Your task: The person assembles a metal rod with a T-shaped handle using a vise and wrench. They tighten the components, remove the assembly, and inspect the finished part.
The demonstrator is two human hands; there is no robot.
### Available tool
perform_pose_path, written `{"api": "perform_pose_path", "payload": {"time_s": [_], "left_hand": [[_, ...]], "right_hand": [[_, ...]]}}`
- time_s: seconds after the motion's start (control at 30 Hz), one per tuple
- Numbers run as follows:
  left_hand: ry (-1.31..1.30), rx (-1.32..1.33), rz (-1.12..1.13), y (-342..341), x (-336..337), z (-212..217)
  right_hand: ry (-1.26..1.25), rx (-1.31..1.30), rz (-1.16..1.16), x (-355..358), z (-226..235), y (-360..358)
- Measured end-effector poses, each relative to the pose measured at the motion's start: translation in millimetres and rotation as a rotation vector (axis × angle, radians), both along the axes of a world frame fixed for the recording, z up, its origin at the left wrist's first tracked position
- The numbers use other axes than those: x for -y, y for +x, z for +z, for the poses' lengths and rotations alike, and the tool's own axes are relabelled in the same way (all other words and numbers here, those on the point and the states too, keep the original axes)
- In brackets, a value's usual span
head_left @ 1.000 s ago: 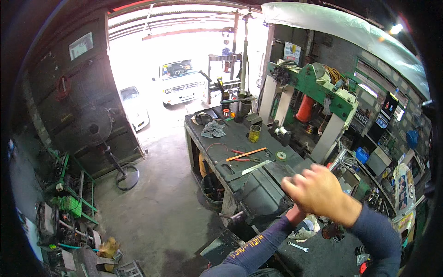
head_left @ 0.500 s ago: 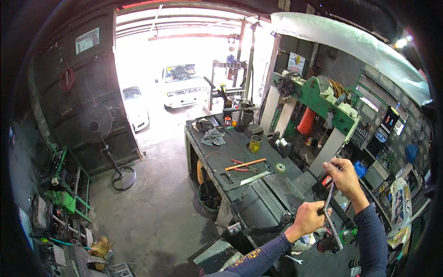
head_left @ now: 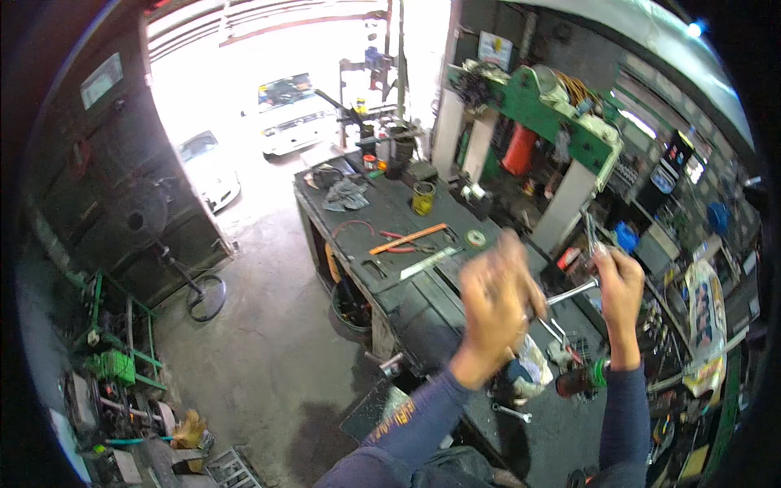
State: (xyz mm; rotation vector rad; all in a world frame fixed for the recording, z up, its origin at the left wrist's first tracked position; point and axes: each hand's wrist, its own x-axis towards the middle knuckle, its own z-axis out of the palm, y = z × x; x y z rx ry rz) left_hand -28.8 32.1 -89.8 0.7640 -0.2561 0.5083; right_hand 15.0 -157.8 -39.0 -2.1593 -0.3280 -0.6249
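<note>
My right hand (head_left: pixel 620 281) is closed around a shiny bent metal bar (head_left: pixel 573 292), which looks like a socket-wrench handle; one arm rises above the fist and another reaches left. My left hand (head_left: pixel 498 305) is raised over the workbench (head_left: pixel 431 305), close to the bar's left end. Motion smears its fingers, so whether they grip the bar cannot be told. Below the hands lie a combination wrench (head_left: pixel 512 413), a crumpled pale cloth (head_left: pixel 533 366) and a dark bottle with a green cap (head_left: pixel 579 382).
Farther along the bench are an orange hacksaw (head_left: pixel 409 238), a steel ruler (head_left: pixel 429 263), a roll of tape (head_left: pixel 474 237), a yellow can (head_left: pixel 422 198) and a grey rag (head_left: pixel 346 195). A green press frame (head_left: pixel 541 106) stands behind; a pedestal fan (head_left: pixel 167 252) is at left.
The view has shifted. My left hand has risen and moved left from the bar's bend. The bar has swung from hanging downward to pointing left, with my right hand now at its bend.
</note>
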Motion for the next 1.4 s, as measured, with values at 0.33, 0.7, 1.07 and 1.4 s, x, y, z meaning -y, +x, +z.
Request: {"api": "perform_pose_path", "payload": {"time_s": [0.33, 0.7, 1.07, 1.4], "left_hand": [[0.545, 0.0, -0.743, 84.0, 59.7, 19.1], [1.215, 0.054, 0.633, -23.5, 96.9, 7.8], [-0.023, 0.117, -0.07, 2.6, 2.1, -3.3], [0.793, -0.016, -0.56, 81.4, 57.2, 27.2]], "right_hand": [[-1.023, 0.431, 0.345, -131.6, 26.6, -80.1], [-1.276, 0.22, 0.529, -168.6, 61.9, -61.9], [-0.49, -0.015, -0.155, 5.4, 14.3, 12.0], [-1.224, 0.524, 0.526, -128.0, 34.1, -96.0]]}}
